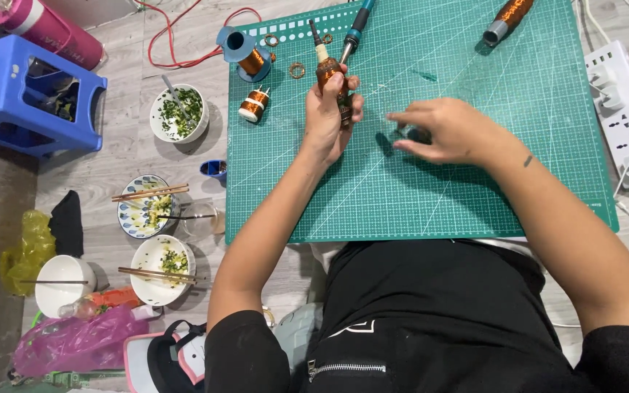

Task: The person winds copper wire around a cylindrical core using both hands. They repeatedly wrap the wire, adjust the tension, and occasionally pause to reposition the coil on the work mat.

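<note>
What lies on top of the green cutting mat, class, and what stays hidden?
On the green cutting mat: a blue wire spool, a soldering iron, small copper rings and another coil. The right hand covers whatever lies beneath it.

I sit on a pale grey wood-plank floor (136, 153) under even, soft light. A green cutting mat (475, 182) covers the boards ahead of me. A blue plastic stool (9, 80) stands at my far left. A white power strip (624, 116) lies along the right, and a red cable (176, 51) loops across the planks.
</note>
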